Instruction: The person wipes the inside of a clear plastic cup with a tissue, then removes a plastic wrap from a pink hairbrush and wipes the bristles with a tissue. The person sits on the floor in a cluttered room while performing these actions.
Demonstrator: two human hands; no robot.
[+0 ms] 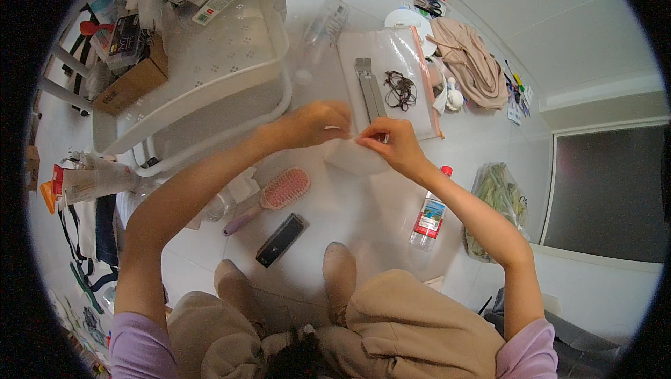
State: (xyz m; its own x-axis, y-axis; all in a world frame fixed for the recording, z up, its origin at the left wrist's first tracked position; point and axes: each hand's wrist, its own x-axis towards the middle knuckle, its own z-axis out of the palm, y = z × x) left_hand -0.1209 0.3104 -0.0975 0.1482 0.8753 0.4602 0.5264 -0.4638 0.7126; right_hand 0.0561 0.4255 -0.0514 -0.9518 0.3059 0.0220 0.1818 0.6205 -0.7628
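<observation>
My left hand [321, 123], blurred, has its curled fingers at the upper edge of a thin, pale, translucent sheet [352, 157], perhaps a plastic bag or tissue. My right hand [394, 143] pinches the same edge between thumb and fingertips. The sheet hangs above the white tiled floor. Below it and to the left lies a pink-padded hairbrush [285, 188] with a purple handle. A black rectangular box [281, 240] rests before my feet. Beyond my hands, a folded grey metal stand [370, 88] and a tangled dark cord [400, 90] lie on a clear zip pouch [388, 46].
A red-capped plastic bottle [429, 224] lies beside my right forearm, near bagged green vegetables [495, 211]. The white cart tray [209, 85] stands at upper left, holding a cardboard box [133, 82]. A clear bottle [327, 22] and beige cloth bag [466, 61] lie farther away.
</observation>
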